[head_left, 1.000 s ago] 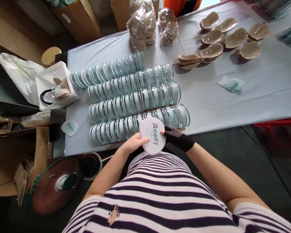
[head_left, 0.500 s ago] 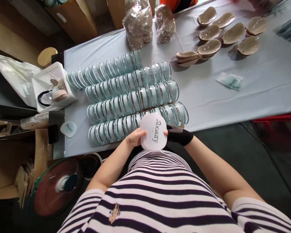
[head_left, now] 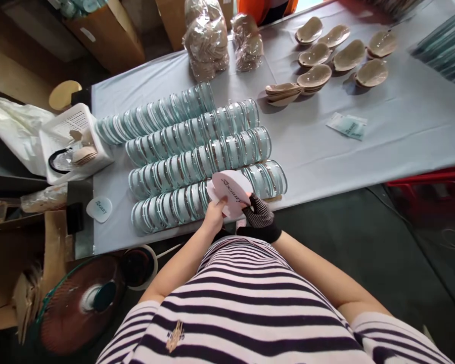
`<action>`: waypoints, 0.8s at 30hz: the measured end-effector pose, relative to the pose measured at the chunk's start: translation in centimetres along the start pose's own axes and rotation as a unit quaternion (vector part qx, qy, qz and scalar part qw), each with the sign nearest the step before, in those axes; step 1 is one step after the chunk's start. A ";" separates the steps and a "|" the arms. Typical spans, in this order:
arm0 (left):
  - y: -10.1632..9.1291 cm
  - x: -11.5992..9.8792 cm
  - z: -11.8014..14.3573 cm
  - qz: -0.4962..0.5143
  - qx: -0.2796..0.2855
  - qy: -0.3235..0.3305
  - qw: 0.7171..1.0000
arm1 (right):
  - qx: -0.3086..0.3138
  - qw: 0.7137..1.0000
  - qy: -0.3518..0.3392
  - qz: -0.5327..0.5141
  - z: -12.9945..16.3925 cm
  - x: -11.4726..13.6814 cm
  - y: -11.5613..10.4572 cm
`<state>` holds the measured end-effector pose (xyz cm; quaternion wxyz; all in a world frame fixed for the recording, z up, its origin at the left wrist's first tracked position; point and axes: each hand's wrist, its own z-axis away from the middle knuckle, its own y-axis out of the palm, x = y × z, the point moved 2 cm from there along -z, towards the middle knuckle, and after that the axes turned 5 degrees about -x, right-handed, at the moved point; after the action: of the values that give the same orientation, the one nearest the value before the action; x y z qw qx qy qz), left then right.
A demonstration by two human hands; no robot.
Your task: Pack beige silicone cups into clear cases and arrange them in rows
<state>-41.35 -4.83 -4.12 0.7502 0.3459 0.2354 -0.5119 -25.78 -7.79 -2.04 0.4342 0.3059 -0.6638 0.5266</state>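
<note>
One white basket (head_left: 66,124) is seen at frame left, at centre the left hand's grip (head_left: 214,216) is clamped on white printed cards (head_left: 229,189) likewise clamped in the gloved right hand (head_left: 260,217), and brown dishes (head_left: 349,55) are spread at upper right.

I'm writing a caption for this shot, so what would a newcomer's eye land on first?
Probably the four long rows of shiny, see-through bluish pieces stretching across the left part of the table. Next come the white printed cards, held between the bare left hand and the black-gloved right hand in front of the nearest row. Farther off to the right, glossy tan pieces sit clustered toward the table's far side.
</note>
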 end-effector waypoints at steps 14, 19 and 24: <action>14.5 -2.5 -5.4 0.160 0.125 -0.065 0.977 | -0.082 0.897 0.052 0.431 3.8 -5.7 -13.9; 17.3 -0.5 -8.2 0.154 0.113 -0.119 0.974 | 0.044 0.881 0.094 0.461 1.0 -6.2 -11.9; 16.1 -0.4 -9.3 0.148 0.117 -0.123 0.974 | 0.182 0.855 0.156 0.460 -4.7 -7.3 -11.2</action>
<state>-26.54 6.33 -5.41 0.7951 0.3965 0.0264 -0.4581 -11.73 -6.52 -3.46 0.1771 -0.0466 -0.5445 0.8185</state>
